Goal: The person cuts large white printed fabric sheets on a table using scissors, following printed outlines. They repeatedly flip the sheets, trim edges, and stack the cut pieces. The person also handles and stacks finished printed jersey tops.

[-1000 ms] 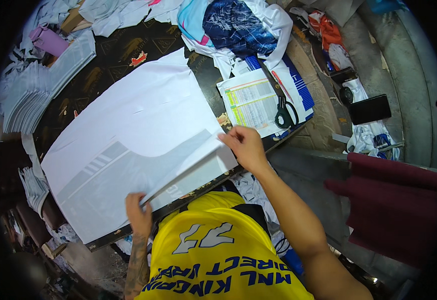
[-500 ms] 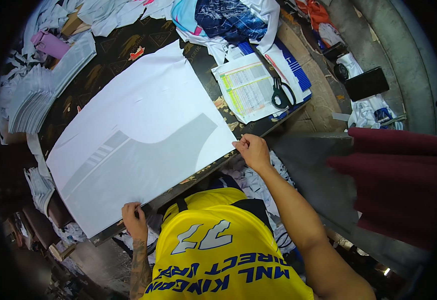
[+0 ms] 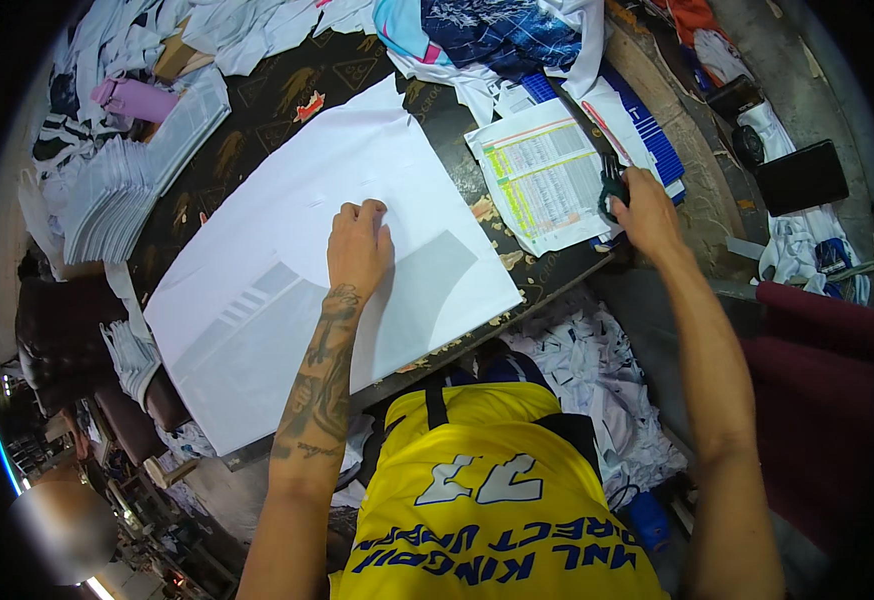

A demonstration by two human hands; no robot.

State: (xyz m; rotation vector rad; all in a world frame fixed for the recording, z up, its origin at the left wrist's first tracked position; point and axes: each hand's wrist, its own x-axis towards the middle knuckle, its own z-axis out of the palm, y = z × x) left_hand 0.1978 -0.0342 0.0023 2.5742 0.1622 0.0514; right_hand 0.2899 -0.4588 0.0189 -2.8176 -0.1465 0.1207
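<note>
A large white sheet lies spread on the dark table, with a grey panel shape and pale stripes showing on its nearer half. My left hand rests on the middle of the sheet, fingers curled and close together. Its fingertips are hidden, so whether it pinches anything does not show. Over at the right, my right hand has its fingers closed on the dark handles of a pair of scissors. The scissors lie at the right edge of a printed chart page with yellow and green rows.
Stacked grey-white pieces and a purple bottle stand at the table's left. Blue patterned cloth is heaped at the back. A black tablet-like slab lies far right. White scraps are piled below the table's front edge.
My left hand has left the sheet's front edge and moved up onto its middle. My right hand has let go of the sheet's corner and taken hold of the scissors. The view has shifted.
</note>
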